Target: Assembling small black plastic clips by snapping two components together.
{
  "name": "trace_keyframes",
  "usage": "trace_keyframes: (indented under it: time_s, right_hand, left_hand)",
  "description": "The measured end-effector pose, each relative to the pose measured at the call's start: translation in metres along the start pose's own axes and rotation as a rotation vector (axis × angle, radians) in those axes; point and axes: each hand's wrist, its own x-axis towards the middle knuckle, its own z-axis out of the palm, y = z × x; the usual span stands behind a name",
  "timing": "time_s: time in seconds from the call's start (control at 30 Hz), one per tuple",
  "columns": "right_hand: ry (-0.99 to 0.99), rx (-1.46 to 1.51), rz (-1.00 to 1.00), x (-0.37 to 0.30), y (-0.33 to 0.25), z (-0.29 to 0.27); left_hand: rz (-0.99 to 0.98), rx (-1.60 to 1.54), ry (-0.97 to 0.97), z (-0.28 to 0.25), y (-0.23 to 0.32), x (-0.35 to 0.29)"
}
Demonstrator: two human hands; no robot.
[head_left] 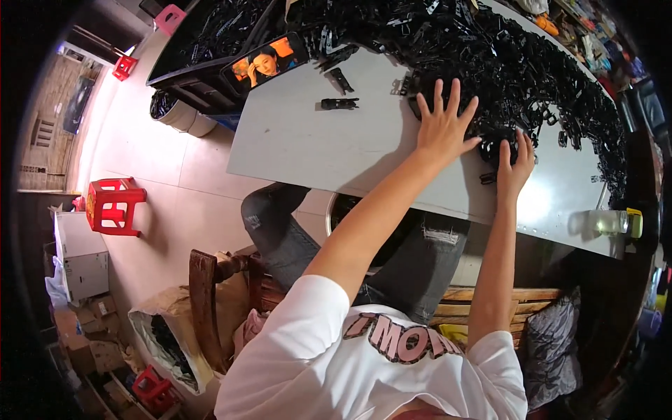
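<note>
A large heap of small black plastic parts (560, 91), which look like clips, spreads over the far and right side of the light grey table (301, 133). My left hand (442, 133) reaches onto the near edge of the heap, its fingers spread wide over the parts. Beside it, lower and to the right, my right hand (515, 168) lies over a small bunch of the same parts with its fingers apart. Neither hand visibly grips a piece. One loose black part (339, 103) rests on the table to the left, with another loose part (341, 80) just beyond it.
A phone (268, 63) showing a video leans by a black crate (196, 91) at the table's left. A jar with a yellow-green lid (616, 222) stands at the right edge. Red stools (115, 206) and a sack (171, 336) are on the floor to the left.
</note>
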Motion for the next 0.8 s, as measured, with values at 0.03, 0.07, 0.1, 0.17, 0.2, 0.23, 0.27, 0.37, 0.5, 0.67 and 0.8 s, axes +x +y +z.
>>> trace_keyframes:
  time_s: [0.03, 0.07, 0.1, 0.17, 0.2, 0.23, 0.27, 0.37, 0.5, 0.67, 0.8]
  right_hand:
    - [-0.007, 0.015, -0.005, 0.006, 0.004, 0.002]
    - [-0.013, 0.026, -0.005, 0.011, 0.012, 0.002]
    - [0.03, -0.163, -0.125, 0.014, 0.011, -0.001]
    - [0.036, -0.127, -0.102, 0.014, 0.011, -0.005]
    - [0.044, -0.051, -0.073, 0.012, 0.0, -0.01]
    - [0.098, -0.125, -0.078, 0.008, -0.007, -0.018]
    - [0.135, -0.097, -0.075, 0.004, -0.016, -0.026]
    - [0.11, 0.157, -0.086, -0.011, -0.05, -0.038]
    - [-0.161, 0.201, -0.178, -0.028, -0.102, -0.021]
    - [-0.242, 0.022, -0.292, -0.05, -0.105, -0.003]
    - [-0.296, 0.088, -0.311, -0.072, -0.131, -0.017]
  left_hand:
    - [0.029, -0.037, 0.03, 0.003, 0.003, 0.003]
    - [0.016, -0.052, 0.033, 0.003, 0.004, 0.003]
    - [0.014, -0.081, 0.084, -0.005, 0.004, -0.001]
    - [0.005, -0.097, 0.137, -0.03, -0.008, -0.014]
    - [0.026, -0.163, 0.214, -0.042, -0.026, -0.022]
    - [0.047, -0.237, 0.291, -0.052, -0.043, -0.029]
    - [0.003, -0.186, 0.345, -0.077, -0.051, -0.039]
    - [-0.14, 0.045, 0.429, -0.106, -0.117, -0.067]
    - [-0.221, 0.154, 0.326, -0.116, -0.145, -0.087]
    - [-0.216, 0.106, 0.224, -0.105, -0.14, -0.086]
    - [-0.233, 0.122, 0.168, -0.111, -0.151, -0.09]
